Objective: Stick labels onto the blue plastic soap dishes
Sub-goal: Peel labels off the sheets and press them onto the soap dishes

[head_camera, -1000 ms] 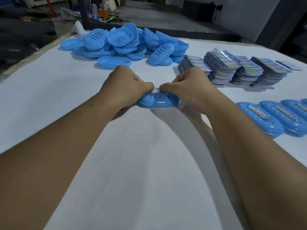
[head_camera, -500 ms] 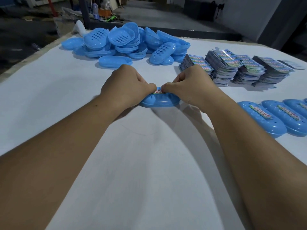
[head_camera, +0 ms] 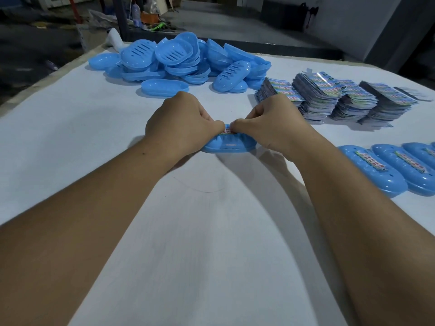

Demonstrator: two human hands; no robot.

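A blue plastic soap dish [head_camera: 229, 145] lies upside down on the white table, in the middle of the view. A colourful label [head_camera: 226, 132] sits on its top, mostly hidden by my thumbs. My left hand [head_camera: 182, 123] grips the dish's left end with curled fingers, its thumb pressing on the label. My right hand [head_camera: 270, 124] grips the right end the same way, thumb tip meeting the left thumb.
A heap of unlabelled blue soap dishes [head_camera: 179, 60] lies at the back. Stacks of label sheets [head_camera: 334, 97] stand at the back right. Labelled dishes [head_camera: 381, 170] lie in a row at the right edge. The white table [head_camera: 211, 231] spreads in front of me.
Both hands stay on the dish with thumbs on the label; only a slight shift of the view and hands.
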